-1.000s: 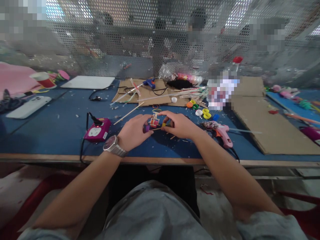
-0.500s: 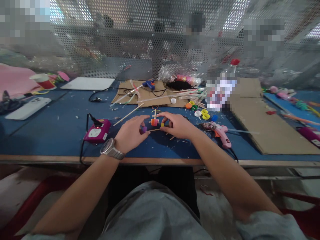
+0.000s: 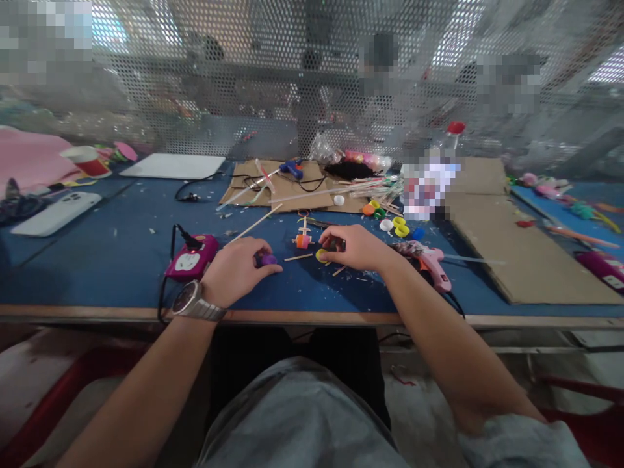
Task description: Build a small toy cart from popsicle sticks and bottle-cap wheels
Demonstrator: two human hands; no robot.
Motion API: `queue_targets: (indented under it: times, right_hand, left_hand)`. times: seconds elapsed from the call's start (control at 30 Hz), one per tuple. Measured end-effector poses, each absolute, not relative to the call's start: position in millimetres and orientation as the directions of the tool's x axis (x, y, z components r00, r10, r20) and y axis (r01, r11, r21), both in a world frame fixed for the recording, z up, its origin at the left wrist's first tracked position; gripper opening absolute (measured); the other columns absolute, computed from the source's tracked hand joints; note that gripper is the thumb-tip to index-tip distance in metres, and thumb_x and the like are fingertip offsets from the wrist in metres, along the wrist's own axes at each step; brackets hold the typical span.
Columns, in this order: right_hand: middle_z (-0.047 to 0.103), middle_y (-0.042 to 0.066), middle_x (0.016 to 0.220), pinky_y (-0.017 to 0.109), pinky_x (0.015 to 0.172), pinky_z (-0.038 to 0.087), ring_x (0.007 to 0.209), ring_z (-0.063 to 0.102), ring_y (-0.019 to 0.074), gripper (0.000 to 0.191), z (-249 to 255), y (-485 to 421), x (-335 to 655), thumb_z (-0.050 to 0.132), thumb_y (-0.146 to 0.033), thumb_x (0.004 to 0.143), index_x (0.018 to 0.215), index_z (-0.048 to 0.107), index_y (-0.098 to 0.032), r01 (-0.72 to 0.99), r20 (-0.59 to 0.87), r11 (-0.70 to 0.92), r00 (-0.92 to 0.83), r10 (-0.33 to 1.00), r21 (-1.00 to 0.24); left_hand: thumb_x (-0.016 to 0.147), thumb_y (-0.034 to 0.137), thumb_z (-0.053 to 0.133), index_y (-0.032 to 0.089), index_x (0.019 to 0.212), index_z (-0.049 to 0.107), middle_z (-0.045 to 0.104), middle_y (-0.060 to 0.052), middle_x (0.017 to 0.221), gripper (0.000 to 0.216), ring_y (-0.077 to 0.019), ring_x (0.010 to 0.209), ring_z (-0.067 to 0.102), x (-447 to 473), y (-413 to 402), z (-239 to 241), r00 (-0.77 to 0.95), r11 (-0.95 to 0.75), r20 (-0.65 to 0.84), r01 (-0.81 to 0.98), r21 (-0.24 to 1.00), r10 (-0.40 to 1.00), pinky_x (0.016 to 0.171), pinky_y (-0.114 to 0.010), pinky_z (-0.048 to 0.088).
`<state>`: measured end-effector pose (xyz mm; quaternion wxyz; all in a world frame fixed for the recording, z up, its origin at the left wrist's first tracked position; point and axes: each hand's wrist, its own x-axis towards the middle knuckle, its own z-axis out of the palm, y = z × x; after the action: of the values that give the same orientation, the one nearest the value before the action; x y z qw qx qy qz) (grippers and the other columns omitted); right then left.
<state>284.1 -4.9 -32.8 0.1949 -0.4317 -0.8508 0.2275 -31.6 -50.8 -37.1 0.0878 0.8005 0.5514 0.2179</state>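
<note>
drawn apart, left hand (image 3: 238, 269) grasping purple cap (image 3: 268, 260), right hand (image 3: 359, 247) pinching yellow disc (image 3: 320, 256), wooden stick (image 3: 298, 258) between

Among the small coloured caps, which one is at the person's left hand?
The purple cap, between the thumb and fingers of the left hand; a yellow cap is at the right hand, and no other visible cap is purple.

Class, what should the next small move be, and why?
Perhaps the left hand should release the purple, round, plastic-looking cap: the right hand has a yellow, round, plastic-looking cap at its fingertips, and a short, thin wooden stick lies between them on the blue, flat tabletop, so a free hand could take it.
</note>
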Motion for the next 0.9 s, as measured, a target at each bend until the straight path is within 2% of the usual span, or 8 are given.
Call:
queue_targets:
  times: [0.13, 0.23, 0.33, 0.4, 0.57, 0.73, 0.83, 0.9]
  right_hand:
    - [0.078, 0.013, 0.118, 0.043, 0.101, 0.054, 0.11, 0.07, 0.0279, 0.021, -37, 6, 291, 0.072, -0.032, 0.103, 0.117, 0.076, -0.017, 0.772, 0.211, 0.456, -0.405, 0.89, -0.443]
    - [0.074, 0.018, 0.13, 0.054, 0.114, 0.052, 0.126, 0.067, 0.0328, 0.027, -45, 16, 299, 0.073, -0.029, 0.103, 0.126, 0.074, -0.014, 0.858, 0.209, 0.362, -0.303, 0.93, -0.364]
    - [0.069, 0.013, 0.141, 0.052, 0.106, 0.061, 0.123, 0.07, 0.0283, 0.036, -54, 23, 305, 0.072, -0.038, 0.106, 0.136, 0.069, -0.019, 0.9, 0.164, 0.294, -0.253, 0.954, -0.321]
    - [0.069, 0.012, 0.142, 0.049, 0.102, 0.064, 0.12, 0.072, 0.0265, 0.036, -58, 26, 306, 0.071, -0.04, 0.107, 0.138, 0.068, -0.02, 0.909, 0.14, 0.265, -0.231, 0.963, -0.321]
    - [0.07, 0.012, 0.14, 0.048, 0.1, 0.064, 0.118, 0.072, 0.0259, 0.036, -55, 30, 311, 0.071, -0.04, 0.108, 0.137, 0.069, -0.019, 0.895, 0.165, 0.188, -0.131, 0.978, -0.404]
    - [0.076, 0.01, 0.115, 0.045, 0.093, 0.061, 0.101, 0.073, 0.0258, 0.03, -47, 34, 317, 0.072, -0.031, 0.099, 0.125, 0.065, -0.017, 0.82, 0.292, 0.173, -0.008, 0.956, -0.545]
    - [0.077, 0.008, 0.1, 0.043, 0.083, 0.057, 0.087, 0.071, 0.0269, 0.033, -46, 33, 313, 0.066, -0.029, 0.092, 0.122, 0.058, -0.02, 0.764, 0.343, 0.199, 0.03, 0.939, -0.613]
    - [0.077, 0.007, 0.097, 0.042, 0.08, 0.056, 0.082, 0.071, 0.0265, 0.036, -45, 30, 308, 0.063, -0.03, 0.09, 0.125, 0.055, -0.021, 0.734, 0.357, 0.224, 0.026, 0.934, -0.641]
  left_hand:
    - [0.081, 0.046, 0.091, 0.024, 0.098, 0.081, 0.079, -0.004, 0.09, 0.029, -0.0257, 0.076, 0.07, -38, -57, -36, 0.282, -0.363, 0.25, 0.847, 0.389, 0.926, 0.07, -0.036, 0.049]
    - [0.086, 0.044, 0.087, 0.024, 0.105, 0.081, 0.08, -0.006, 0.101, 0.028, -0.0263, 0.082, 0.072, -36, -64, -35, 0.29, -0.387, 0.28, 0.826, 0.41, 0.915, 0.077, -0.039, 0.054]
    - [0.094, 0.044, 0.08, 0.025, 0.112, 0.077, 0.081, -0.006, 0.109, 0.027, -0.0261, 0.091, 0.074, -28, -74, -35, 0.308, -0.431, 0.325, 0.785, 0.444, 0.894, 0.085, -0.039, 0.057]
    - [0.099, 0.042, 0.075, 0.025, 0.118, 0.073, 0.081, -0.005, 0.106, 0.026, -0.0244, 0.087, 0.074, -23, -79, -34, 0.314, -0.454, 0.348, 0.76, 0.465, 0.883, 0.084, -0.037, 0.057]
    - [0.098, 0.037, 0.076, 0.026, 0.122, 0.072, 0.081, -0.003, 0.109, 0.027, -0.0207, 0.081, 0.072, -14, -79, -20, 0.342, -0.51, 0.395, 0.708, 0.488, 0.853, 0.079, -0.035, 0.056]
    - [0.095, 0.037, 0.076, 0.023, 0.117, 0.074, 0.08, -0.003, 0.101, 0.026, -0.0185, 0.077, 0.069, -3, -48, 6, 0.398, -0.581, 0.436, 0.667, 0.467, 0.807, 0.075, -0.033, 0.054]
    - [0.091, 0.032, 0.076, 0.022, 0.113, 0.076, 0.08, -0.003, 0.097, 0.024, -0.0185, 0.076, 0.068, 8, -24, 15, 0.468, -0.631, 0.43, 0.645, 0.431, 0.772, 0.075, -0.033, 0.051]
    - [0.089, 0.033, 0.079, 0.022, 0.112, 0.077, 0.079, -0.002, 0.092, 0.026, -0.0187, 0.076, 0.069, 15, -12, 17, 0.514, -0.663, 0.422, 0.623, 0.415, 0.747, 0.074, -0.033, 0.051]
